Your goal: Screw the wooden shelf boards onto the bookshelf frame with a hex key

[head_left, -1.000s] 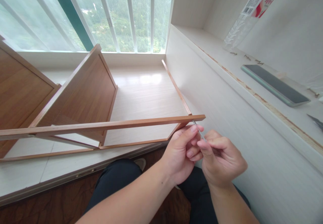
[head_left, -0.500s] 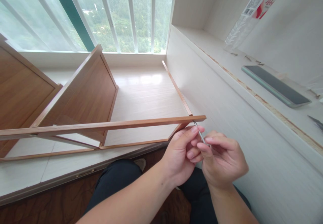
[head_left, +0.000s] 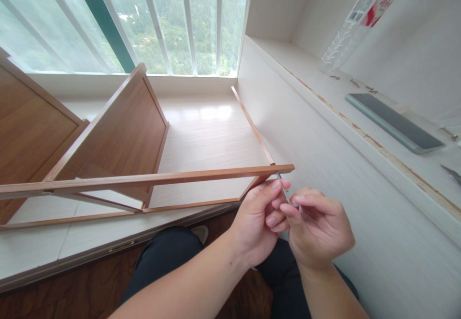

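A thin metal hex key [head_left: 284,187] runs up to the underside of a wooden rail [head_left: 201,175], near the rail's right end. My left hand [head_left: 262,213] is closed, its thumb and fingers pinching the upper part of the shaft just below the rail. Lower down, my right hand [head_left: 319,223] pinches the bent end of the key between thumb and fingers. The key's tip is hidden at the rail, so its seating cannot be made out. The rail belongs to a brown wooden frame with an upright panel [head_left: 122,136] at its left.
Another wooden panel [head_left: 29,132] stands far left. On the ledge at right lie a phone [head_left: 396,120], several small screws [head_left: 355,83] and a clear plastic bottle [head_left: 351,29]. A white side wall [head_left: 324,151] rises close to my right hand. A barred window [head_left: 173,21] is behind.
The hex key has turned slightly between my fingers, and its bent end shows at a different angle. Both hands and the wooden frame stay nearly where they were.
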Demonstrator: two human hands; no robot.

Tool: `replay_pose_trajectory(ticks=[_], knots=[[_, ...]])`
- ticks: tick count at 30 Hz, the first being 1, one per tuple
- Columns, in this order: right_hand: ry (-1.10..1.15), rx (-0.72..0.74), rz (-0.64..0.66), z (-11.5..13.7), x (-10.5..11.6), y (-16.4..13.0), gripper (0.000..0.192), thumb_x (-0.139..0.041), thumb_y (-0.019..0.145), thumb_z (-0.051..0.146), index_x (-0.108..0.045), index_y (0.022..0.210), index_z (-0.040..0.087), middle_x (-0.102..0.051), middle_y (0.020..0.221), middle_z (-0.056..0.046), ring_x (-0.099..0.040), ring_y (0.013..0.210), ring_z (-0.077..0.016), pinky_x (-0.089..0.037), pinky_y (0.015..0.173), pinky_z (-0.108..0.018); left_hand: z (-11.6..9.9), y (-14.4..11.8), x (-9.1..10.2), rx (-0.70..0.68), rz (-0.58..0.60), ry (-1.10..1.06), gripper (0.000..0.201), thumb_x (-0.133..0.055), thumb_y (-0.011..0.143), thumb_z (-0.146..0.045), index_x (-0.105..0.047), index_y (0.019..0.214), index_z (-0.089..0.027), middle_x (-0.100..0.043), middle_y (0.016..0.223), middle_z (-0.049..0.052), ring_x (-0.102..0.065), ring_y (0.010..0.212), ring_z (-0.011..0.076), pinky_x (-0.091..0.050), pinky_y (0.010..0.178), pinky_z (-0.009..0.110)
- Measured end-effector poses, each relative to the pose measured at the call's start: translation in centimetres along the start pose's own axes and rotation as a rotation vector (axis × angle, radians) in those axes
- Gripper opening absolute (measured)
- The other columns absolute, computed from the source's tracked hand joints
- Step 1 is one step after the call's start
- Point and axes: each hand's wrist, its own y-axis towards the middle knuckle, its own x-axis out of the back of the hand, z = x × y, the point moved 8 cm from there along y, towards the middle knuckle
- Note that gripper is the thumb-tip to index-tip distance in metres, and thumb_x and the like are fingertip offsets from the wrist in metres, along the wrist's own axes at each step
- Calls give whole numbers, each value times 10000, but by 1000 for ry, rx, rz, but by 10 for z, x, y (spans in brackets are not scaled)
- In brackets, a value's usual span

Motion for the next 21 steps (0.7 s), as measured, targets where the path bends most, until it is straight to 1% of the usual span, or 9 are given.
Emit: replay_pose_trajectory(ticks=[7, 12, 17, 21], knots=[[-7, 37, 35, 6, -3, 1, 307, -758, 771, 23, -647, 985, 212, -672, 779, 17, -660, 651, -141, -562, 580, -309, 1, 0, 0, 4, 9, 29, 227, -765, 810, -340, -689, 799, -127, -465, 499, -72, -265, 369, 8, -207, 392, 165], [-10, 63, 68, 12, -7, 4, 319, -721, 788, 20, -632, 1023, 216, -671, 781, 13, -668, 662, -147, -569, 593, -320, 2, 0, 1, 28, -13, 29, 206, -753, 808, -322, -679, 846, -134, -488, 502, -69, -318, 359, 18, -240, 404, 171], [-5, 73, 96, 13, -9, 5, 280, -682, 821, 47, -623, 1027, 228, -668, 772, 15, -660, 637, -148, -578, 600, -345, 0, -1, -1, 26, 6, 28, 211, -759, 807, -324, -669, 836, -135, -470, 512, -79, -359, 361, 14, -238, 394, 159], [22, 70, 94, 13, -8, 5, 318, -676, 797, 7, -635, 1040, 207, -675, 794, 6, -674, 671, -158, -579, 629, -356, -2, -2, -3, 14, 16, 22, 214, -773, 798, -317, -678, 834, -129, -483, 546, -79, -369, 365, 7, -258, 392, 158]])
